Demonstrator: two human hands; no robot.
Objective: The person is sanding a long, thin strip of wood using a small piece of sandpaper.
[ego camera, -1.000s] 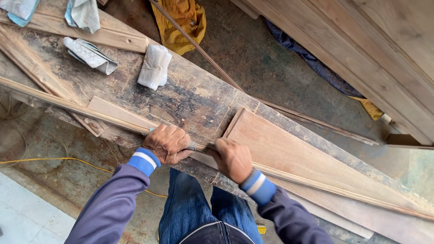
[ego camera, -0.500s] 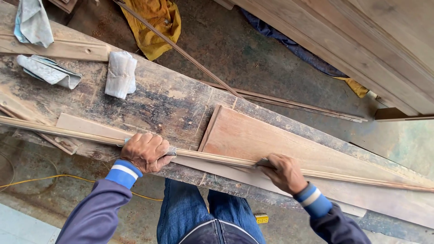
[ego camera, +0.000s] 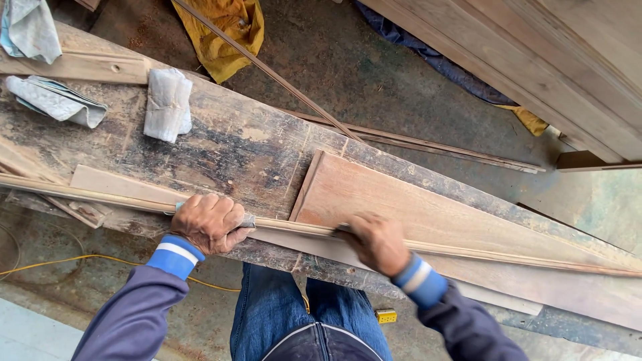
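On your bench (ego camera: 221,144), a folded white rag (ego camera: 166,105) and crumpled paper (ego camera: 55,100) lie well behind the work, and a reddish board (ego camera: 428,217) sits just behind the strip (ego camera: 294,227). Your left hand (ego camera: 206,222) is clamped over the strip at the bench's near edge. Your right hand (ego camera: 376,242), blurred, presses on the same strip further along; you can't tell what it grips.
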